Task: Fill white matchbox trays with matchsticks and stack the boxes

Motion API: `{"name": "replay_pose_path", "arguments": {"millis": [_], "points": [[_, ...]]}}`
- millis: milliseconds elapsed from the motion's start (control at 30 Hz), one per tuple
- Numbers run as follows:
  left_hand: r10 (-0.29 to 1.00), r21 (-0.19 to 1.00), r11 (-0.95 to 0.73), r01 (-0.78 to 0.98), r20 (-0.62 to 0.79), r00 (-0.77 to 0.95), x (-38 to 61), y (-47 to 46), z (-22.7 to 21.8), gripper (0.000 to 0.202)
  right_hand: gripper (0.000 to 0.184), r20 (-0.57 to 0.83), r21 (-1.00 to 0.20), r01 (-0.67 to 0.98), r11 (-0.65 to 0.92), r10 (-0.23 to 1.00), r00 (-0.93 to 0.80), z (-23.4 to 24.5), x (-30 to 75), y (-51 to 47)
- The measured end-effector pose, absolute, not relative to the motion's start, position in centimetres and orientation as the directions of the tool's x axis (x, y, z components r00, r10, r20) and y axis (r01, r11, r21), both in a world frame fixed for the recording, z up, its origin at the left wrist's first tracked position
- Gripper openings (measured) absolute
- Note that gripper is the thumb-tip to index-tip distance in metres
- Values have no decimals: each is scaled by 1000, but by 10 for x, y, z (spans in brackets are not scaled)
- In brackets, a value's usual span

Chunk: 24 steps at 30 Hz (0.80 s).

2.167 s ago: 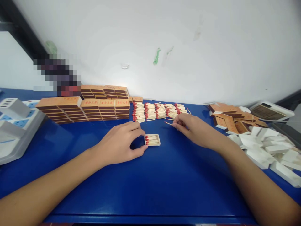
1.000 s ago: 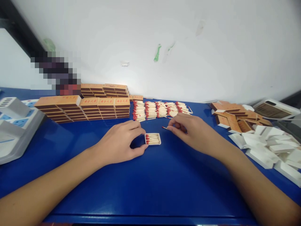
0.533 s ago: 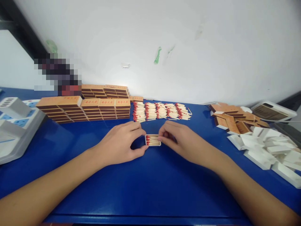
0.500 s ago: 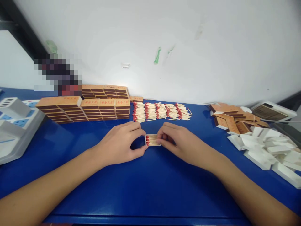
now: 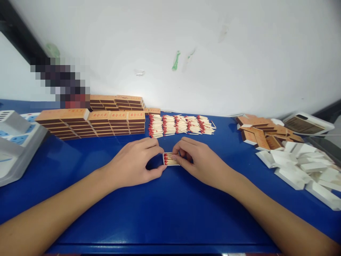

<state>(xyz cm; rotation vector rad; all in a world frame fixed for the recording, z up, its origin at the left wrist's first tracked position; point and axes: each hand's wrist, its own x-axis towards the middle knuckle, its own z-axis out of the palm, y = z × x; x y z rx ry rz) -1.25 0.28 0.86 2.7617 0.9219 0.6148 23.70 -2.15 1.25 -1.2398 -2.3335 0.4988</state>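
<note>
A small white matchbox tray (image 5: 168, 159) filled with red-tipped matches lies on the blue table (image 5: 170, 213). My left hand (image 5: 135, 161) pinches its left end between thumb and fingers. My right hand (image 5: 197, 160) is over the tray's right part, fingertips pressed on the matches; whether it still grips a single match is hidden. Behind the hands lies a row of loose match piles (image 5: 181, 125).
Stacks of orange matchboxes (image 5: 93, 122) stand at back left. A heap of orange sleeves (image 5: 263, 133) and white empty trays (image 5: 303, 165) lies at right. A white power strip (image 5: 16, 142) sits at far left, a white wall behind.
My right hand carried one match from the piles leftward to the tray and now rests its fingers on the matches. My left hand kept hold of the tray.
</note>
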Motion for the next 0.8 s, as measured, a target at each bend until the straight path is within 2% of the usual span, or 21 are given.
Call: {"name": "replay_pose_path", "arguments": {"millis": [233,467,800], "points": [[608,280,-793,540,319,727,-12,3,8,26,8,191,-556,630,542,822,-537,14,236,-25],[602,277,-798,536,323,730,-12,3,8,26,13,189,-537,643,547,820,-540,12,238,-21],[611,278,-790,546,296,734,-12,3,7,27,9,202,-517,646,561,814,-545,14,236,-22]]}}
